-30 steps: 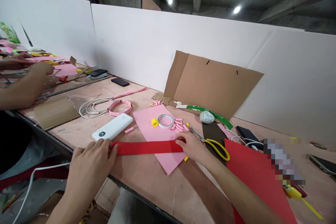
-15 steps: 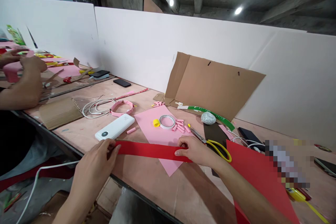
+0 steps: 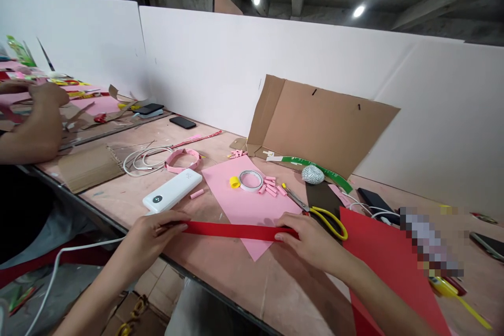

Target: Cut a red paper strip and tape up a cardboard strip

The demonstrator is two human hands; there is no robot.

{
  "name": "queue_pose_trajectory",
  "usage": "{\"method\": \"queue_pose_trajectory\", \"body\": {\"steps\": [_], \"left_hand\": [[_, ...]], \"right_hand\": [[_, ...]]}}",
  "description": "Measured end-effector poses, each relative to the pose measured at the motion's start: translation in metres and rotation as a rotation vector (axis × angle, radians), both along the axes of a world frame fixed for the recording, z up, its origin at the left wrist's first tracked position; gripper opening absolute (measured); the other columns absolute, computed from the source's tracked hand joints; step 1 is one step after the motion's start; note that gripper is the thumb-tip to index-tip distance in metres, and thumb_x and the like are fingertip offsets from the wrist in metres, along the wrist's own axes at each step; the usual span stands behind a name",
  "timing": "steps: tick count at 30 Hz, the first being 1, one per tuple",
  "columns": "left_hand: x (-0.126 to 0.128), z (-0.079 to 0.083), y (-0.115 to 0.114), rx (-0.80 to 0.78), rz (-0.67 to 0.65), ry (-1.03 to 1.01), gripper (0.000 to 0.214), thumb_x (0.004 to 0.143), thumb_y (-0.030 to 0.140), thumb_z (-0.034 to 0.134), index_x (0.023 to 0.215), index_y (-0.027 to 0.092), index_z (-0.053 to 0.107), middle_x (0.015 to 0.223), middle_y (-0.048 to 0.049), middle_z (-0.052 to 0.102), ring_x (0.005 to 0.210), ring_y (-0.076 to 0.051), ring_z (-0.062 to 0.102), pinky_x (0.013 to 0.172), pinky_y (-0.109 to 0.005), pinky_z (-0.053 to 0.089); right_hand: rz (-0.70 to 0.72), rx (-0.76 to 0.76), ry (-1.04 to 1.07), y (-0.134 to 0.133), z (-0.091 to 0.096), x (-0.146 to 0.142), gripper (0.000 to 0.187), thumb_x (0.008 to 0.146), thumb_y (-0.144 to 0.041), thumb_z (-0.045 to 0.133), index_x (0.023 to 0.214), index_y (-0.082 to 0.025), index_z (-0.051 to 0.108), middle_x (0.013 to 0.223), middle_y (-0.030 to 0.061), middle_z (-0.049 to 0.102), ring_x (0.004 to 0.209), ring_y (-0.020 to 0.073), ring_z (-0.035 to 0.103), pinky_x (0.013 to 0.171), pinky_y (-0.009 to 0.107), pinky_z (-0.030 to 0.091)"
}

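Note:
A narrow red paper strip [image 3: 236, 230] lies across the lower edge of a pink paper sheet [image 3: 244, 199] on the plywood table. My left hand [image 3: 155, 232] grips its left end, and my right hand [image 3: 311, 240] grips its right end. A white power bank [image 3: 172, 190] sits just above my left hand. Yellow-handled scissors [image 3: 328, 222] lie close to my right hand. On the pink sheet are a roll of tape [image 3: 251, 180], a small yellow roll [image 3: 234, 182] and several small pink paper rolls [image 3: 271, 187].
A large red sheet [image 3: 388, 268] lies to the right, with a propped cardboard flap [image 3: 323, 126] behind. A pink paper band [image 3: 181, 160], white cable [image 3: 142, 161] and a silver ball [image 3: 313, 174] are nearby. A co-worker's hands [image 3: 45, 97] work at the left. White partitions back the table.
My hands have spread farther apart along the red strip, the right hand moving right. The strip now looks narrower and straighter, and the left hand has shifted slightly up.

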State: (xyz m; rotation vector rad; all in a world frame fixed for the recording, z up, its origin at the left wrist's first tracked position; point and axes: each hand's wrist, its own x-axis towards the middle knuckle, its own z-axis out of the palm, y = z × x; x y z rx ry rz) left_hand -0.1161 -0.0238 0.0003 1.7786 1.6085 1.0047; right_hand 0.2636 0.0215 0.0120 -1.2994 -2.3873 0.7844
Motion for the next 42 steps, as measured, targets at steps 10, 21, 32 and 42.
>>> {"method": "queue_pose_trajectory", "body": {"steps": [10, 21, 32, 42], "left_hand": [[-0.003, 0.0, -0.003, 0.084, -0.029, 0.078, 0.037, 0.088, 0.056, 0.067, 0.1, 0.027, 0.086, 0.102, -0.0057, 0.083, 0.096, -0.028, 0.079, 0.078, -0.025, 0.063], [-0.009, -0.007, -0.001, 0.119, -0.077, 0.114, 0.032, 0.09, 0.05, 0.067, 0.103, 0.028, 0.085, 0.104, -0.0043, 0.083, 0.098, -0.025, 0.079, 0.083, -0.023, 0.062], [0.002, 0.012, -0.001, -0.08, -0.214, 0.026, 0.034, 0.09, 0.053, 0.065, 0.099, 0.022, 0.079, 0.105, -0.0069, 0.08, 0.1, -0.026, 0.074, 0.084, -0.028, 0.061], [0.015, 0.015, 0.007, -0.175, -0.365, 0.16, 0.036, 0.099, 0.05, 0.053, 0.111, 0.025, 0.076, 0.083, -0.0014, 0.075, 0.07, -0.017, 0.07, 0.065, -0.022, 0.054]], "right_hand": [[-0.008, 0.059, -0.009, 0.003, -0.008, -0.004, 0.016, 0.101, -0.026, 0.06, 0.088, -0.021, 0.067, 0.088, -0.0002, 0.067, 0.081, 0.0179, 0.06, 0.073, 0.029, 0.039], [0.009, 0.102, 0.035, -0.004, -0.013, 0.003, 0.022, 0.104, -0.025, 0.053, 0.088, -0.02, 0.068, 0.09, 0.0034, 0.065, 0.083, 0.0198, 0.058, 0.074, 0.03, 0.039], [0.027, -0.043, 0.122, -0.007, -0.004, 0.001, 0.03, 0.101, -0.024, 0.059, 0.072, -0.02, 0.064, 0.077, -0.0023, 0.066, 0.071, 0.014, 0.055, 0.07, 0.028, 0.037], [-0.041, -0.148, 0.13, -0.019, 0.016, 0.013, 0.026, 0.099, -0.029, 0.06, 0.076, -0.021, 0.068, 0.084, 0.0017, 0.072, 0.083, 0.0194, 0.058, 0.075, 0.029, 0.043]]}}
